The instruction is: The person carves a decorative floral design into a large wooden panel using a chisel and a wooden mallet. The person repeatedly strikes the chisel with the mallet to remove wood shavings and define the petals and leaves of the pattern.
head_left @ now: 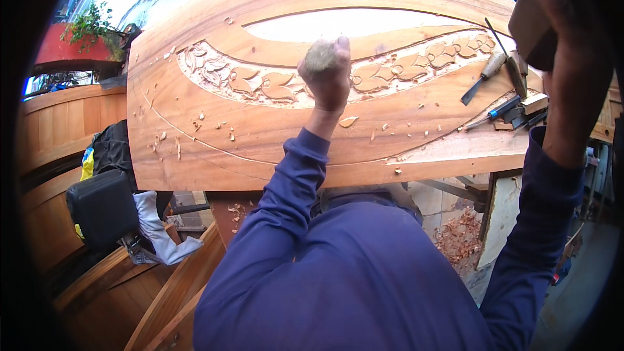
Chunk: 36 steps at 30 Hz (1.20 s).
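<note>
My left hand (333, 94) is closed round an upright chisel, over the carved band of a wooden panel (195, 107). Only the round, worn butt of the chisel's handle (320, 57) shows; the blade is hidden below the fist. At the upper right, my right hand (564, 10) is raised and closed on a dark brown wooden mallet (532, 29), seen as a block. The band holds leaf and flower shapes in relief (374, 78), running beneath my left hand. A loose leaf-shaped chip (349, 121) lies just in front of it.
Several chisels, one with a wooden handle (494, 65) and one blue-handled (504, 108), lie at the panel's right. Wood shavings (458, 237) cover part of the floor. Left of the panel are a black padded piece (104, 208), a white cloth (159, 234) and wooden panels (71, 117).
</note>
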Each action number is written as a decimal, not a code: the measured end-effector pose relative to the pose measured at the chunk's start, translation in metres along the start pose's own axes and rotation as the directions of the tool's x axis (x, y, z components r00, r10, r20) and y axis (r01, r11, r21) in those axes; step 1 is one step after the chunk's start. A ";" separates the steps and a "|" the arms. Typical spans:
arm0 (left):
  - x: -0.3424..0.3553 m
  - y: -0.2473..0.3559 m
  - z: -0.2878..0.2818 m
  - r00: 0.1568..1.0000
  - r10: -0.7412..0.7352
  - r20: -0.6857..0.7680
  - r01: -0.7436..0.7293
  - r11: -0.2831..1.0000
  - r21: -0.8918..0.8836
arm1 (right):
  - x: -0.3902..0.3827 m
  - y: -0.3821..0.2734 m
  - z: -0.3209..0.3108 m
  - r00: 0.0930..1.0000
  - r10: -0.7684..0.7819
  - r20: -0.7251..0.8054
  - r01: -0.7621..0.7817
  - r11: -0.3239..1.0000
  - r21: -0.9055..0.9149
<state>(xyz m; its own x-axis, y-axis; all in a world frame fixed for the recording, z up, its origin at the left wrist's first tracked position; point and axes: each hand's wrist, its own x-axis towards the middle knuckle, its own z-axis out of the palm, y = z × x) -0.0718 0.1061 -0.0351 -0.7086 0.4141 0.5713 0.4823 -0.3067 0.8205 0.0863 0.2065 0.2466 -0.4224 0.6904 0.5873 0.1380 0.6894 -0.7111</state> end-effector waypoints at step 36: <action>0.042 0.026 0.020 0.824 -0.452 0.342 0.533 0.823 -0.195 | -0.103 0.085 0.007 0.964 -0.072 0.256 0.113 0.983 -0.147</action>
<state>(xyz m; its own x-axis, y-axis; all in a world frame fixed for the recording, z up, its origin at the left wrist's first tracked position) -0.0789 0.1325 0.0104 -0.6257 0.7728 0.1060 -0.0809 -0.1994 0.9766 0.1350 0.1929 0.1229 -0.6462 0.5596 0.5190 0.2194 0.7875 -0.5759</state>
